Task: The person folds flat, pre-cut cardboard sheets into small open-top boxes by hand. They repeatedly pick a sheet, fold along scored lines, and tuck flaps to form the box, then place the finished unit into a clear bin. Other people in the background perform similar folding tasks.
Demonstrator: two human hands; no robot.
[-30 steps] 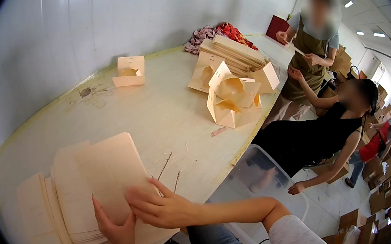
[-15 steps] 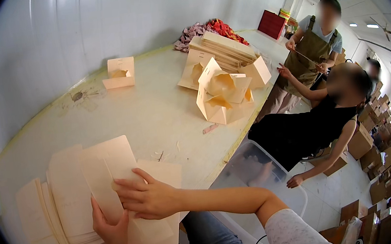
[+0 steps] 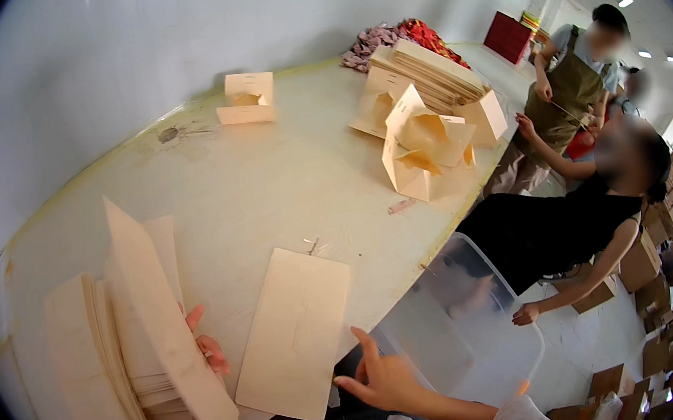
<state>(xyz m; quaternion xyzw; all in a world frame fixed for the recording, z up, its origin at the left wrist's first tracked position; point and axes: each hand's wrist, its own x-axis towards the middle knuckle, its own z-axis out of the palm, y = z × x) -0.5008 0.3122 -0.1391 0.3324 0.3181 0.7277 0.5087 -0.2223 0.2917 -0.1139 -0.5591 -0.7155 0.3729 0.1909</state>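
My left hand (image 3: pixel 212 349) holds a cream cardboard sheet (image 3: pixel 167 323) tilted up on its edge; the sheet hides most of the hand, and fingertips show past its right side. A flat cream cardboard sheet (image 3: pixel 294 333) with a cut line across its middle lies on the table at the near edge. Just right of its lower corner is my right hand (image 3: pixel 382 379), empty, thumb and forefinger apart. Behind and left of the raised sheet, stacks of similar cardboard sheets (image 3: pixel 91 366) lie on the table.
Folded cardboard pieces (image 3: pixel 429 140) and a sheet stack (image 3: pixel 429 77) stand at the far right of the table (image 3: pixel 208 192); one folded piece (image 3: pixel 247 108) sits near the wall. A clear plastic bin (image 3: pixel 487 342) is beside the table. A seated person (image 3: pixel 559 241) and a standing person (image 3: pixel 574 88) are at right.
My left hand has tipped the upper sheet up and left, uncovering the flat sheet. My right hand has let go and moved right and down. The view has shifted slightly.
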